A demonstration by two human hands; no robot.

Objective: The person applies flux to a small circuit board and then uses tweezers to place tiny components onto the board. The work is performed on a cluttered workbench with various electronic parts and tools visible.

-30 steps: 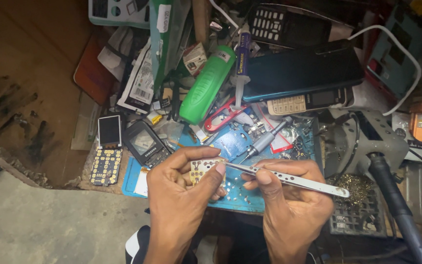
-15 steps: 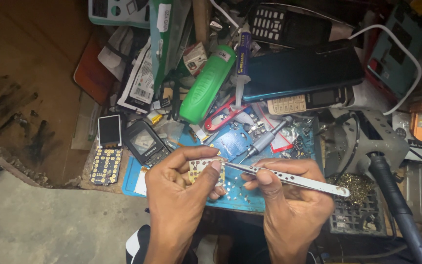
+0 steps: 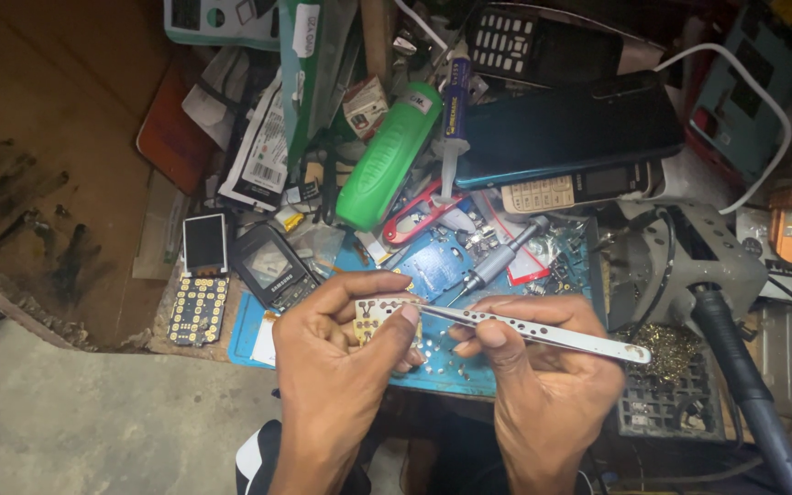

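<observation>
Item, lower ctr of frame: small keypad board (image 3: 379, 316) pinched in left hand (image 3: 336, 367) fingers to steady it, right hand (image 3: 543, 385) fingers clamped on 1 pr steel tweezers (image 3: 543, 332), tips at board, over blue mat (image 3: 451, 367).

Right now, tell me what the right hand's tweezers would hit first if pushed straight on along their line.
The tweezers in the right hand point left at the small keypad board pinched in the left hand. Their tips look on or just above it, so likely that board first; depth is unclear.
</observation>
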